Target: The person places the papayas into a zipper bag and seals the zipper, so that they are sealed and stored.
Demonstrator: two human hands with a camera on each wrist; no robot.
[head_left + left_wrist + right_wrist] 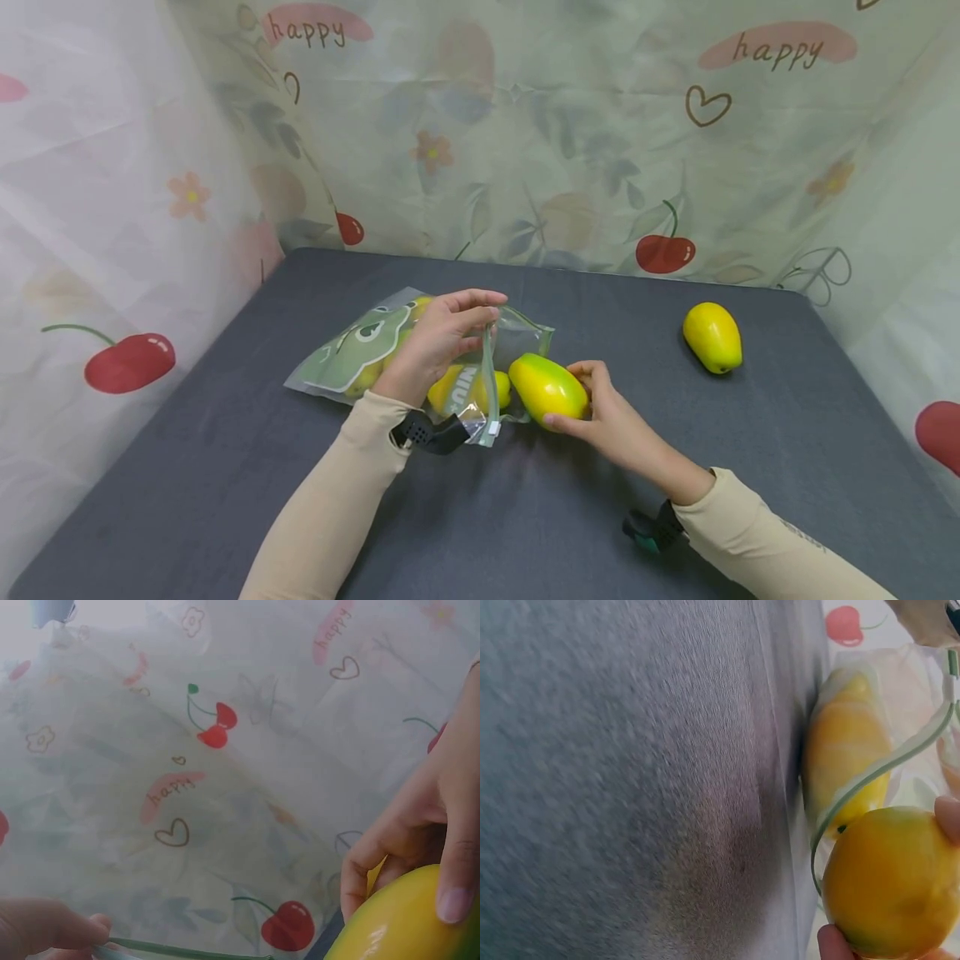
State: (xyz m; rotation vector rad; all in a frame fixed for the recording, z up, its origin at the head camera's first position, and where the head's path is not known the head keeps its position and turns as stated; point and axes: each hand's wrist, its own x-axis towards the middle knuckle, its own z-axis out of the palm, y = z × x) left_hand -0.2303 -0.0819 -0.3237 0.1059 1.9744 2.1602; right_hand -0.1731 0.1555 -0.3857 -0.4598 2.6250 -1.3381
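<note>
1. Printed cloth hangs to the left, far and right sides, probably to screen off the work. It fills most of my left wrist feed, which therefore tells me little of what lies below.
2. The dark desk carries everything, and I take its bare near side to be elbow room.
3. A clear zip bag with a green print lies left of centre, its mouth facing right, a handy angle for the right hand, I judge. The head feed shows its print.
4. The left hand reaches over the bag and pinches the rim, seemingly to keep the mouth parted. The head feed half hides that pinch; the left wrist feed shows digits on the green edge.
5. The right hand curls thumb and fingers about a mango, leaving its left end free towards the bag.
6. That held mango is right at the mouth; I cannot tell whether it touches the rim. Another, the loose mango, sits far right, well apart.
7. A bagged mango lies just inside the mouth, and only the right wrist feed gives me its dark tip. More yellow fruit shows deeper left in the head feed.
</note>
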